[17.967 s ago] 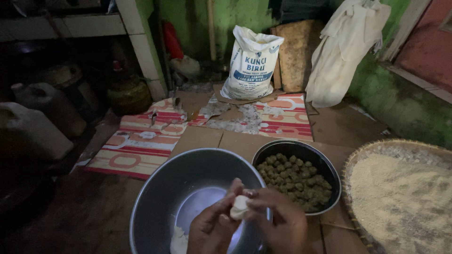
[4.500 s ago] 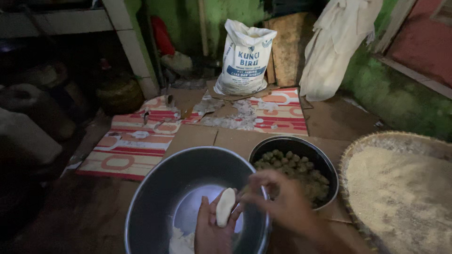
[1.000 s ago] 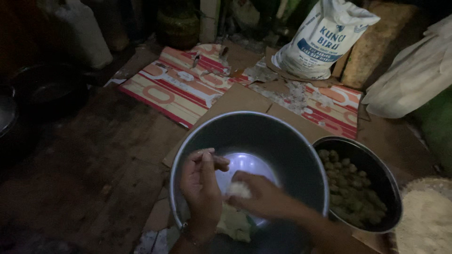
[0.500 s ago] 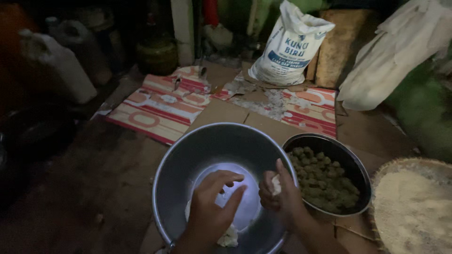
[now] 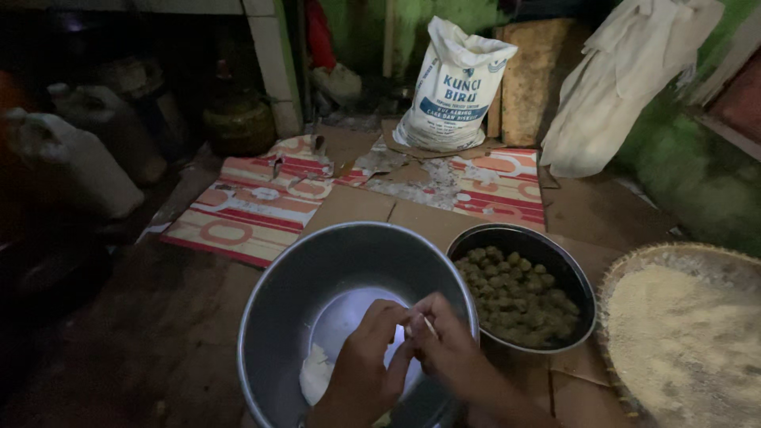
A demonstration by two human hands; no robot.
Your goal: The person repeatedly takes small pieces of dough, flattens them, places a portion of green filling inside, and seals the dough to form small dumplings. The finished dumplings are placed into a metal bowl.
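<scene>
Both hands meet fingertip to fingertip over the large round grey metal basin [image 5: 317, 277], pinching a small pale piece of dough [image 5: 418, 323] between them. Left hand [image 5: 366, 366] curled, fingers closed toward the right ones; right hand [image 5: 446, 342] closed on the same piece, thumb and forefinger pressed together, only a sliver of the white bit showing. Dough piece sits above the basin's right inner side, near its rim.

Basin holds a soft white lump of dough [image 5: 316, 374] on its bottom, lower left of the hands, apart from them. Rest of the basin floor is bare shiny metal.

Just right of the basin, rims close or touching, a smaller dark round bowl [image 5: 555, 254] filled with many small greenish-brown balls [image 5: 519, 297], piled loosely. Further right, a round woven flat tray [image 5: 634, 261] covered with a layer of pale beige crumbs or flour [image 5: 690, 341]; cut off by the frame edge.

Everything rests on flattened brown cardboard [image 5: 372, 210] laid on the floor, with a red, orange and cream patterned mat [image 5: 254, 206] beyond it. Behind, a white printed sack [image 5: 453, 91] stands upright, top open and crumpled; contents not visible. White cloth [image 5: 626, 79] hangs on the right against a green wall [image 5: 697, 166]. At left in the dark, a whitish plastic jerrycan [image 5: 75, 170] and a round dark pot [image 5: 238, 123]; contents cannot be told.
</scene>
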